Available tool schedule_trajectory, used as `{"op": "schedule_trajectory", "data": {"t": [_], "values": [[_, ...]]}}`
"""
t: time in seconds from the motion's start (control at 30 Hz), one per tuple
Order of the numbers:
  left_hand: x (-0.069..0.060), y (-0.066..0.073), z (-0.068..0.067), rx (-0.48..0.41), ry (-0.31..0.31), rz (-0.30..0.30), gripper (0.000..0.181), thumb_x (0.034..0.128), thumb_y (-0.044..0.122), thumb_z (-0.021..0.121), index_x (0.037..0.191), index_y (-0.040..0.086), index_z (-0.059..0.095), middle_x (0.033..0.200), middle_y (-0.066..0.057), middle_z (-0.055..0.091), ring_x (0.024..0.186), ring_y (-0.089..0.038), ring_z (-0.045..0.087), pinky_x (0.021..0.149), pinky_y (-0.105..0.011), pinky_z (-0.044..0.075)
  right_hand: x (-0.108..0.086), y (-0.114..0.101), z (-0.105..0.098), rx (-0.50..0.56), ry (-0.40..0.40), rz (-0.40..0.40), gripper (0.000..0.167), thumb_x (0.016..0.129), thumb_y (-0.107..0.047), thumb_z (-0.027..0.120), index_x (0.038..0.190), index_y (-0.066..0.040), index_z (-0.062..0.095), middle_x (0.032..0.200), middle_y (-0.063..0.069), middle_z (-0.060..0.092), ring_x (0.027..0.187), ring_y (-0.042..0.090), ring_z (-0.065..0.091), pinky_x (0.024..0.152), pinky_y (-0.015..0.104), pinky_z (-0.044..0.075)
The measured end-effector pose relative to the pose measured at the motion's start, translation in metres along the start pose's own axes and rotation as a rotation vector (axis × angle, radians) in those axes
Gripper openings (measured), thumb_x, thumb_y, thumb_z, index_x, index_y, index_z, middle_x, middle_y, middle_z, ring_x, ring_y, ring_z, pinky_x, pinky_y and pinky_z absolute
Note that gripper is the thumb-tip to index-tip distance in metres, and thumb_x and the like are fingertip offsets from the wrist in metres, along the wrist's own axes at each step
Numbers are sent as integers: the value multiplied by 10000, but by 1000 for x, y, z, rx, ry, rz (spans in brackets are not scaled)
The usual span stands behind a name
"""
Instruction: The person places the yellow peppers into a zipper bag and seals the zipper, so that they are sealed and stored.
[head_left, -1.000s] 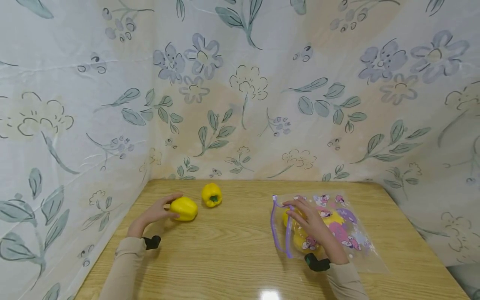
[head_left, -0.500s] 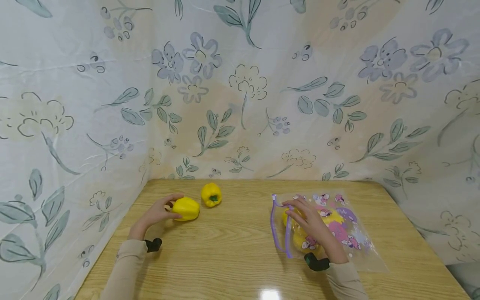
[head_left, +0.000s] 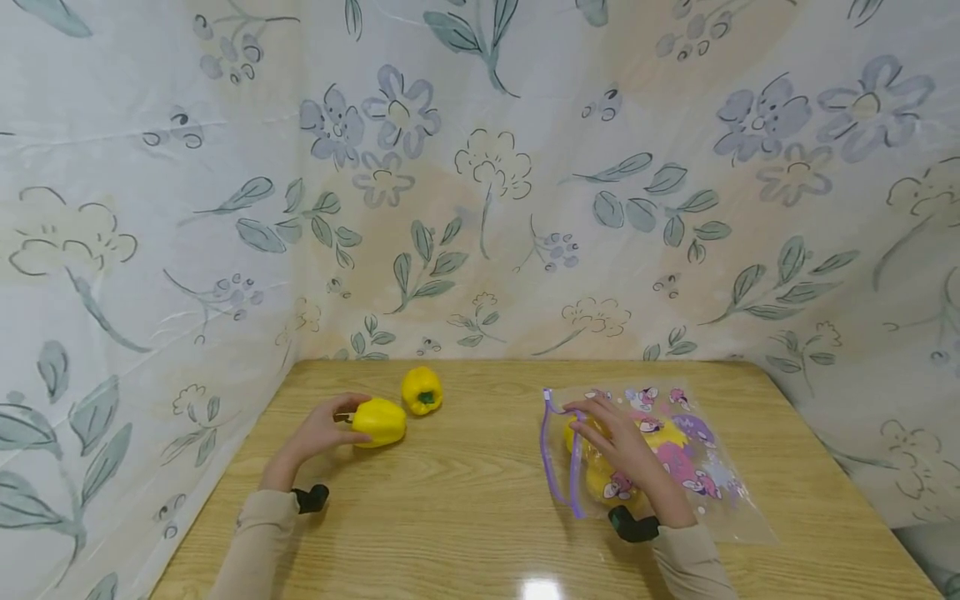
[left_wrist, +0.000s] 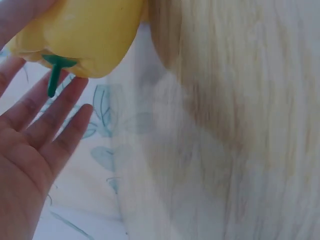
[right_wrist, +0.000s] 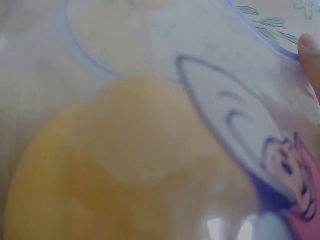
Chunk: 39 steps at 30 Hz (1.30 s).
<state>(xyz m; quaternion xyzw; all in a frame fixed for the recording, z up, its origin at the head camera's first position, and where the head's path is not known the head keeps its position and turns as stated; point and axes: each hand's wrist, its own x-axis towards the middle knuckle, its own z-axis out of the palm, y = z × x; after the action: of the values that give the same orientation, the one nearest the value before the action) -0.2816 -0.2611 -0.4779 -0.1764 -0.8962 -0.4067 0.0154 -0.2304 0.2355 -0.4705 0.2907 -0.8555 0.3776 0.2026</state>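
A yellow bell pepper [head_left: 380, 422] is in my left hand [head_left: 318, 433], which holds it by its stem end, thumb on the near side and fingers on the far side. In the left wrist view the green stem of this bell pepper [left_wrist: 85, 35] points back at the palm of my left hand [left_wrist: 27, 145]. On the right lies a clear zip bag [head_left: 678, 467] with pink and purple cartoon prints. My right hand [head_left: 618, 437] grips its purple-edged mouth, which gapes towards the left. Yellow bell peppers [head_left: 598, 483] show through the plastic; their undersides are hidden.
A second yellow bell pepper [head_left: 422, 391] stands on the wooden table [head_left: 465, 517] behind and right of the held one. Flower-patterned cloth [head_left: 480, 208] rises behind the table and at both sides.
My left hand has shifted a little to the right with the bell pepper in it, closer to the standing one. The right hand and the bag have stayed in place.
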Motion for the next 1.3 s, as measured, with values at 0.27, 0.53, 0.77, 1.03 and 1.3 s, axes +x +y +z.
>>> {"op": "schedule_trajectory", "data": {"t": [0.27,0.53,0.77,1.03,1.3], "values": [[-2,15,13,-12,30,50,604,661,276,838,1186,130,577,1224,-90,580,1095,-318,557,939,-487,456,-1,1,0,-20,-11,-9,266,901,-165,606,1166,-159,612,1131,-71,597,1153,258,508,934,546,429],[-13,60,18,-25,75,196,555,689,156,822,1174,49,574,1173,-95,592,1029,-258,567,867,-480,495,-1,2,-1,-27,-28,-13,270,912,-186,592,1181,-163,604,1127,-51,609,1209,319,471,963,570,392],[-11,60,34,-65,108,239,561,674,179,833,1171,94,587,1156,-38,599,1009,-170,563,840,-403,520,-1,3,0,-56,-38,-27,271,913,-195,590,1184,-173,600,1089,-61,613,1092,143,531,929,466,457],[-10,80,47,-116,66,274,554,679,152,828,1169,60,586,1140,-63,604,985,-138,566,810,-416,526,-1,2,2,-48,-17,-27,266,900,-182,608,1166,-186,609,1104,-73,608,1138,228,527,936,515,441],[-3,91,58,-162,17,309,557,684,109,820,1177,32,572,1177,-113,584,1032,-172,557,811,-400,529,-3,1,2,-10,-10,-1,262,897,-164,611,1158,-184,616,1152,-37,601,1272,419,383,987,630,324]]}}
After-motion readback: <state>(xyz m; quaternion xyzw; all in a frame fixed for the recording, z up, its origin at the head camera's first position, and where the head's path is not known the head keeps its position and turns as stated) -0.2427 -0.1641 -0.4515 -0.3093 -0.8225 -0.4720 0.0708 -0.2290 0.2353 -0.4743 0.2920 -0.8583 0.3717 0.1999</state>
